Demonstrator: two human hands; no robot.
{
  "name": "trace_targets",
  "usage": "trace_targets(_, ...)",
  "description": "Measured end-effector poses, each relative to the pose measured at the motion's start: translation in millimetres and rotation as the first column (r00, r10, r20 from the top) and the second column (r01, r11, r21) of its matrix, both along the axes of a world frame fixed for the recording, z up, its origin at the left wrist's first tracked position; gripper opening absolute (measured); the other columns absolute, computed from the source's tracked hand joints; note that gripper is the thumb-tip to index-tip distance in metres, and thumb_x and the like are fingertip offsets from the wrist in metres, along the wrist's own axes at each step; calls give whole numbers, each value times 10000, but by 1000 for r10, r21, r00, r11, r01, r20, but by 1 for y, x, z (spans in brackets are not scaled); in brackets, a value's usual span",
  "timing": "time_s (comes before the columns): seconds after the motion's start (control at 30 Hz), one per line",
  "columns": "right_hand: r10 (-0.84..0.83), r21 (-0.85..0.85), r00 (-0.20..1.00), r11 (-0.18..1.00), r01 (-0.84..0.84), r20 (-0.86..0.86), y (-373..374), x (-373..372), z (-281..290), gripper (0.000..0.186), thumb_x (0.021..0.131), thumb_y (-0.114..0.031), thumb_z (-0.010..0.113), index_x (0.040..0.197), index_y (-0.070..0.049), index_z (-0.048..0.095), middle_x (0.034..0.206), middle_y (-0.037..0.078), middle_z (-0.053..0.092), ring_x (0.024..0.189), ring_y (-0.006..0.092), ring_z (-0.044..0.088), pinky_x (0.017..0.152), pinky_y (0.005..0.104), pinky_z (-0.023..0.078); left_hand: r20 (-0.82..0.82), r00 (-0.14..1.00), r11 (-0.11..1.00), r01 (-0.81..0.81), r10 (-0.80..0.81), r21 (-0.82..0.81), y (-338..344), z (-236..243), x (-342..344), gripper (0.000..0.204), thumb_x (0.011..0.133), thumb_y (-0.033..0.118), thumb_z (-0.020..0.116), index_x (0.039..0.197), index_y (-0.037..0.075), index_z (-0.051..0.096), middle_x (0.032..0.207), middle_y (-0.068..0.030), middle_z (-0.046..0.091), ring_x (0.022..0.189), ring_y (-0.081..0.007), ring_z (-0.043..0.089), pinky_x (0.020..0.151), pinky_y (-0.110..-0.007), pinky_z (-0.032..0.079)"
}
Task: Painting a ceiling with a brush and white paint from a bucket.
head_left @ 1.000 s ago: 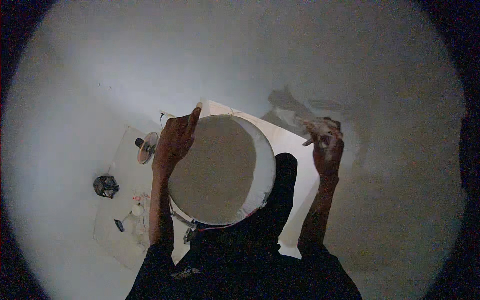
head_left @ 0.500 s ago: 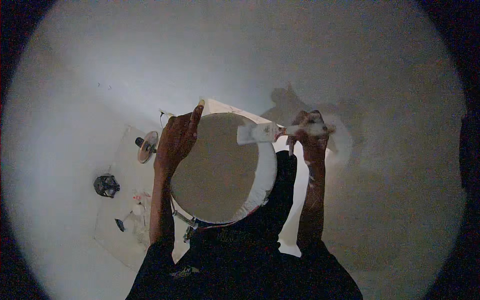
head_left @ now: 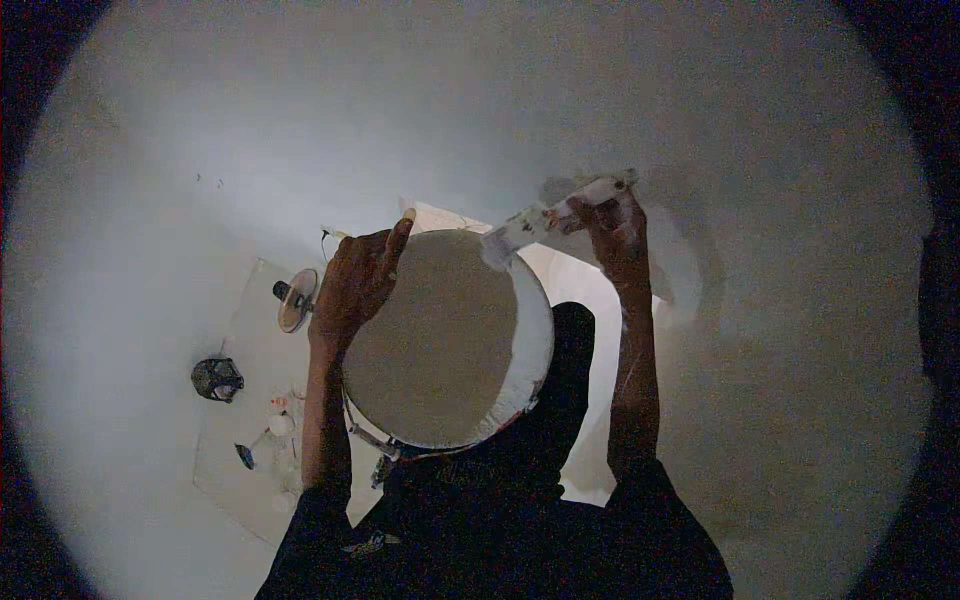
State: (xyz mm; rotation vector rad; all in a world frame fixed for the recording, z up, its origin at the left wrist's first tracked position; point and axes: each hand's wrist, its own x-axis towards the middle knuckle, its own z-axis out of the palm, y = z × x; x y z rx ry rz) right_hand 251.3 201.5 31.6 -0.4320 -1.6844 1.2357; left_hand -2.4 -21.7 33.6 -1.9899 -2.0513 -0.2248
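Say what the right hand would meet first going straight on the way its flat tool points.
Probably the rim of the round container; in this view the white flat tool in the right hand overlaps it, though depth is unclear.

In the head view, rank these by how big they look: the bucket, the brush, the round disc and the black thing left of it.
1. Bucket
2. Brush
3. Round disc and black thing: too alike to rank.
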Motion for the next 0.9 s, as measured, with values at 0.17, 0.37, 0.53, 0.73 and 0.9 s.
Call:
trace_targets(0.17, -258, 95, 965, 963, 253, 46, 2, 19, 10, 219, 839, -153, 717, 955, -15, 592, 750, 66, 684, 703, 156, 660, 648, 291, 511, -64, 998, 992, 20, -12, 127, 0, -3, -2, 738, 778, -28, 563, 1452, 66, 277, 1065, -152, 628, 889, -307, 591, 787, -419, 492)
trace_targets(0.37, -172, -172, 976, 974, 148, -135, -31, 36, 0, 260, 813, -84, 739, 1010, -9, 585, 928, 69, 645, 847, 162, 627, 729, 303, 548, 19, 1000, 994, 16, -18, 105, 0, 0, -1, 774, 759, -31, 591, 1453, 73, 264, 1045, -162, 627, 824, -323, 604, 725, -440, 507)
trace_targets(0.53, 87, -169, 996, 982, -80, 37, -47, 27, -4, 319, 809, -107, 747, 1049, -8, 562, 950, 93, 649, 861, 177, 640, 774, 314, 539, 19, 996, 989, 87, -90, 123, 2, 14, 9, 809, 734, -34, 609, 1455, 85, 262, 1056, -173, 626, 789, -328, 617, 685, -430, 514)
trace_targets(0.73, 116, -109, 982, 989, -101, 149, -27, -1, -3, 272, 837, -173, 724, 1000, -9, 582, 920, 89, 667, 857, 181, 648, 772, 329, 532, 27, 995, 982, 87, -92, 170, -3, 24, 36, 801, 726, -49, 588, 1448, 99, 273, 1003, -162, 637, 779, -323, 619, 655, -415, 520)
trace_targets(0.9, 130, -83, 991, 988, -128, 22, -13, -12, -8, 281, 827, -164, 731, 991, 0, 572, 847, 90, 662, 769, 184, 652, 720, 330, 531, 88, 994, 996, 65, -71, 65, 9, 25, 30, 766, 730, -53, 570, 1430, 84, 290, 876, -171, 634, 704, -326, 613, 623, -420, 516)
